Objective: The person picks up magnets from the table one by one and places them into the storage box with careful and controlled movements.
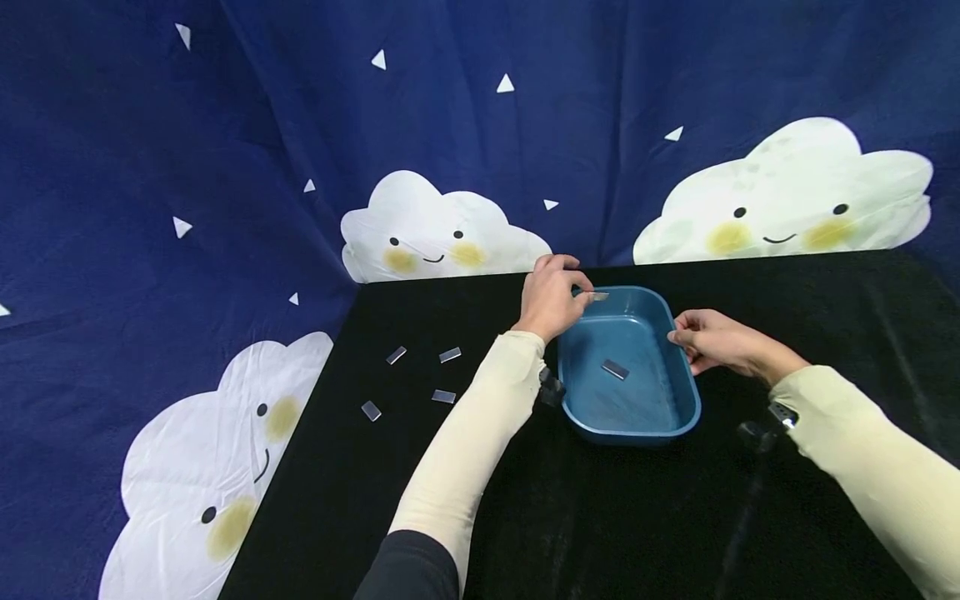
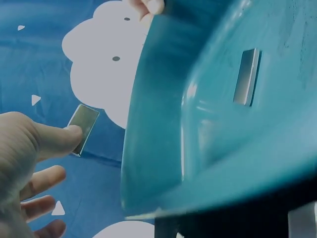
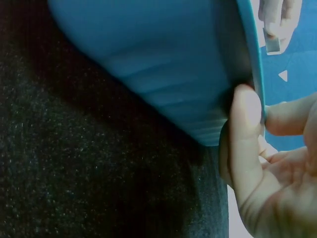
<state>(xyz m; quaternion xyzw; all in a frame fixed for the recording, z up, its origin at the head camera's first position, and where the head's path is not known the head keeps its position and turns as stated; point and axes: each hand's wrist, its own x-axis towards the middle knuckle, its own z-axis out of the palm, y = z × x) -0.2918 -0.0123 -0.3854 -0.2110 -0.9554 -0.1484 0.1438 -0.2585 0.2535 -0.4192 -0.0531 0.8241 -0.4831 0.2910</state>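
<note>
My left hand [image 1: 553,297] pinches a small silver metal block [image 2: 86,121] between thumb and fingers, its other fingers spread in the left wrist view. It is over the far left corner of a blue plastic basin [image 1: 628,429]. Inside, a second metal block [image 1: 615,369] lies flat on the basin floor. My right hand [image 1: 720,342] grips the basin's right wall, with thumb and fingers on either side of the rim [image 3: 260,64] in the right wrist view.
Several more metal blocks [image 1: 444,396] lie scattered on the black tabletop [image 1: 600,525], left of the basin. Behind and to the left of the table hangs a dark blue curtain [image 1: 450,117] printed with clouds and triangles.
</note>
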